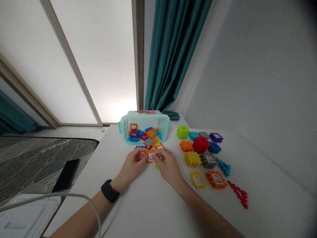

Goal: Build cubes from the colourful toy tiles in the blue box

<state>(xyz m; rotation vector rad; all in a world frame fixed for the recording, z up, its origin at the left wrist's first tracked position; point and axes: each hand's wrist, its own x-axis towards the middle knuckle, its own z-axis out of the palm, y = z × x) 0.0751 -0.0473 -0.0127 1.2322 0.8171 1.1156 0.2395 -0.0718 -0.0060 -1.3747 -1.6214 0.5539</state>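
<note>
My left hand (133, 165) and my right hand (169, 167) meet at the table's middle, fingers pinched. Between them is an orange toothed building block (148, 160) with a white window piece (151, 157) at its face. The left fingers close on the block's left side, and the right fingertips touch the window piece's right edge. Whether the window is seated in the frame is too small to tell. A lime-green block (158, 164) lies partly hidden under the right hand. Another white window piece (149, 168) lies on the tabletop just below.
A light-blue bin (121, 129) lies tipped toward me, loose blocks spilling out. Several sorted blocks, including a red one (200, 144) and a yellow one (193, 159), stand to the right. A white lid (27, 211), a cable (74, 195) and a phone (66, 175) are at left.
</note>
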